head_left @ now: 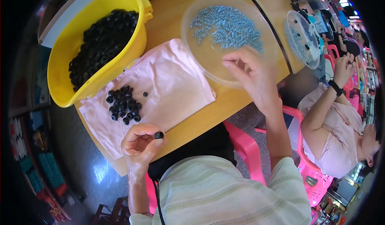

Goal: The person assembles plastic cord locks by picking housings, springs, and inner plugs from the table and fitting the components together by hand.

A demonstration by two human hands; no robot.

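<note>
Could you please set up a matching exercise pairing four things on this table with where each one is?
Things:
1. small black part
2. blue screws
3. yellow tub
4. loose pile of black parts

Places:
A. on the pink cloth
B. pinched in the left hand
C. at the table's left, heaped with black parts
D. in the clear round dish that the right hand reaches into

Pairs: 1-B, 2-D, 3-C, 4-A
</note>
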